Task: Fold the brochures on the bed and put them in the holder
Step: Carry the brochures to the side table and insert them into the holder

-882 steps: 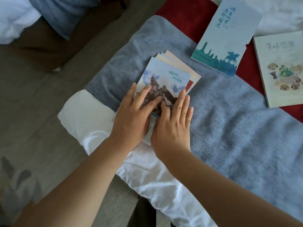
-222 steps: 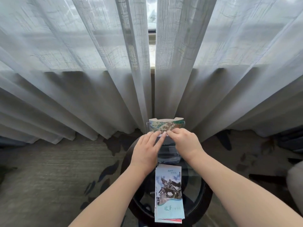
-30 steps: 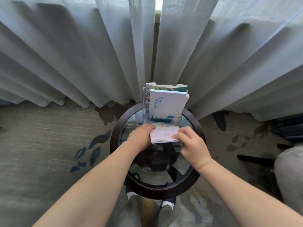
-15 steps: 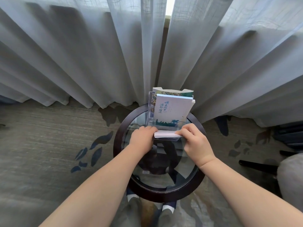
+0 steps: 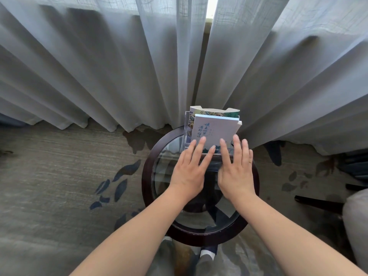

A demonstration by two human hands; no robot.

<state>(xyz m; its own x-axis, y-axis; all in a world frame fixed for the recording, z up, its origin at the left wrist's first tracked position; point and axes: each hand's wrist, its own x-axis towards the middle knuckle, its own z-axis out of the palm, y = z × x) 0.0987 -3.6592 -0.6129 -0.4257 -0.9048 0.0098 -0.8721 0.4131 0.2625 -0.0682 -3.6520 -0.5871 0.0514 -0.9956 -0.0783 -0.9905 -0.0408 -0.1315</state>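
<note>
A clear plastic holder (image 5: pixel 186 128) stands at the far edge of a round glass table (image 5: pixel 148 176). In its front slot stands a pale blue folded brochure (image 5: pixel 217 127) with blue writing. Behind that one, a brochure with a green illustrated top (image 5: pixel 214 111) sticks up. My left hand (image 5: pixel 190 166) and my right hand (image 5: pixel 236 166) lie side by side in front of the holder, fingers straight and spread. Their fingertips reach the lower edge of the pale blue brochure. Neither hand holds anything. The holder's lower front is hidden behind my fingers.
Grey sheer curtains (image 5: pixel 119 66) hang right behind the table. Patterned grey carpet (image 5: pixel 59 176) spreads to the left. A dark chair leg (image 5: pixel 318 202) and a grey cushion (image 5: pixel 356 226) sit at the right. My feet (image 5: pixel 207 255) show under the glass.
Both hands held a white folded brochure flat in front of the holder. That brochure is out of sight now, and both hands have opened with fingers against the holder's front.
</note>
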